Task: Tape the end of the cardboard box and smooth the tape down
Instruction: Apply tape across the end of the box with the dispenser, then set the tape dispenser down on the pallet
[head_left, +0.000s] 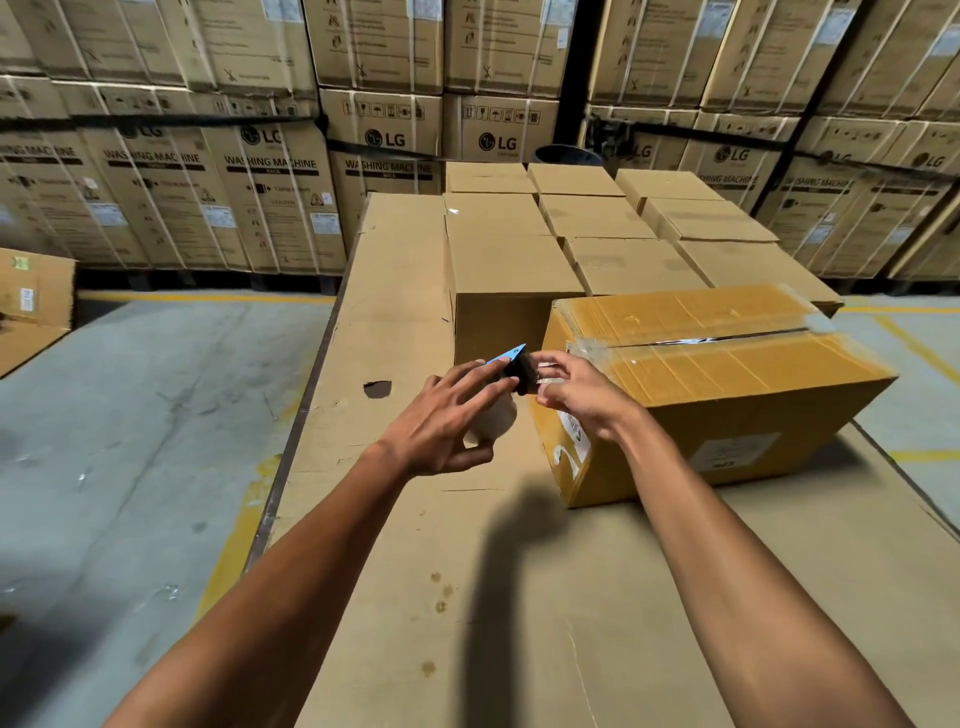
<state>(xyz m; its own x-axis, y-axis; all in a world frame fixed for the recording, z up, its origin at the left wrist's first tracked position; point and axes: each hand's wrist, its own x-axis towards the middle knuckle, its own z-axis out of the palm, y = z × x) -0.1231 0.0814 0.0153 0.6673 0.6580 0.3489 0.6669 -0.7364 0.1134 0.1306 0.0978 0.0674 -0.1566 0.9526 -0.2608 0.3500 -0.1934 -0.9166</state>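
Observation:
A yellow-brown cardboard box (727, 384) lies on a cardboard-covered work surface (519, 597), with clear tape along its top seam and over its near left end. My left hand (447, 421) grips a tape dispenser (514, 369) with a blue and black head and a pale tape roll beneath, just left of the box's near end. My right hand (576, 389) pinches the clear tape end at the dispenser's head, right in front of the box's left end face.
Several plain closed cartons (597, 228) sit in rows behind the box. Tall stacks of washing machine cartons (270, 171) line the back. Grey concrete floor (130, 415) with yellow lines lies to the left, beyond the surface's edge. A small hole (377, 388) marks the cardboard surface.

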